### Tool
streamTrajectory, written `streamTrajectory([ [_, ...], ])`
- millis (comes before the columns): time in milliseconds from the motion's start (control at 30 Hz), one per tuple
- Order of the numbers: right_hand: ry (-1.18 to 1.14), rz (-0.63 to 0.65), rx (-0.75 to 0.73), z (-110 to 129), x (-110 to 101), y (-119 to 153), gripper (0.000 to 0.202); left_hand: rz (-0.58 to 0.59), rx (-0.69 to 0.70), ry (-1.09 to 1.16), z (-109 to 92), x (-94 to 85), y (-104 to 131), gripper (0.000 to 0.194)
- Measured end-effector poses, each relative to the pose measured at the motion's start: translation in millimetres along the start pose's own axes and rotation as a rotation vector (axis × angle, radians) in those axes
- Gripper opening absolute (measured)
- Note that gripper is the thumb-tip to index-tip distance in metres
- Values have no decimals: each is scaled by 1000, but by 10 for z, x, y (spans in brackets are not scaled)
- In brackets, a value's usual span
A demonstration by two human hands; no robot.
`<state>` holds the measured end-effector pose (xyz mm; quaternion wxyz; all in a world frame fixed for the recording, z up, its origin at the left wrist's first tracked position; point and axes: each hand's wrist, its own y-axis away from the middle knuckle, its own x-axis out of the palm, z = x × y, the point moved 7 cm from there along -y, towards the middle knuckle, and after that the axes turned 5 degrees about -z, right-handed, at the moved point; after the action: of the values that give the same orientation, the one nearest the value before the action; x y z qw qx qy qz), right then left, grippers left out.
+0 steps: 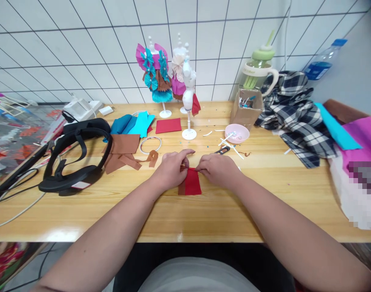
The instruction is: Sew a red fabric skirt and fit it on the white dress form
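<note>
While our forearms reach in over the wooden table [127, 227], a small red cloth piece [193, 184] lies flat before us, a brown cloth strip [181, 190] showing along its left side. Our left hand [171, 170] is closed on the upper left of the red piece, index finger stretched out; our right hand [217, 168] has its fingertips pinched together on the upper right corner.

To our left rests a black headset [82, 176], and right of it we see brown cloth scraps [123, 145] and a white hoop [150, 138]. Just beyond our right hand lie black thread snips [224, 150], touched by loose white strips [237, 151], with a pink bowl [243, 133] behind.

Farther off, a folded red cloth [168, 125] lies near turquoise cloth [143, 121], and a bare white mannequin [188, 99] stands upright. To our right we have a cardboard box [248, 113] and a black-and-white plaid cloth [295, 105]. Behind stand a mannequin in a ruffled dress [158, 77] and a green-lidded tumbler [261, 61], all before a white tiled wall [211, 38].
</note>
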<state>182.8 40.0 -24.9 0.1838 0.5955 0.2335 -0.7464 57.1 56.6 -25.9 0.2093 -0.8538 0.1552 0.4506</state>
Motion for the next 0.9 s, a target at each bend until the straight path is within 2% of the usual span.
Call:
streamTrajectory([
  [133, 27, 16, -15, 7, -20, 14, 29, 32, 15, -83, 17, -77, 17, 48],
  [267, -63, 5, 0, -39, -14, 8, 27, 32, 45, -158, 33, -147, 27, 35],
  [433, -180, -94, 169, -142, -33, -33, 23, 43, 54, -185, 37, -142, 26, 29],
  [567, -175, -92, 220, -101, 4, -53, 20, 46, 62, -151, 1, -136, 37, 31],
  [700, -188, -69, 193, -38, 46, -50, 12, 72, 90, -124, -86, -211, 77, 49],
  [800, -253, -61, 193, -76, 57, -41, 10, -51, 89, -181, -94, -392, 78, 58],
  [900, -353, -99, 276, -224, 41, -23, 7, -259, 11, -228, 1, -577, 63, 44],
])
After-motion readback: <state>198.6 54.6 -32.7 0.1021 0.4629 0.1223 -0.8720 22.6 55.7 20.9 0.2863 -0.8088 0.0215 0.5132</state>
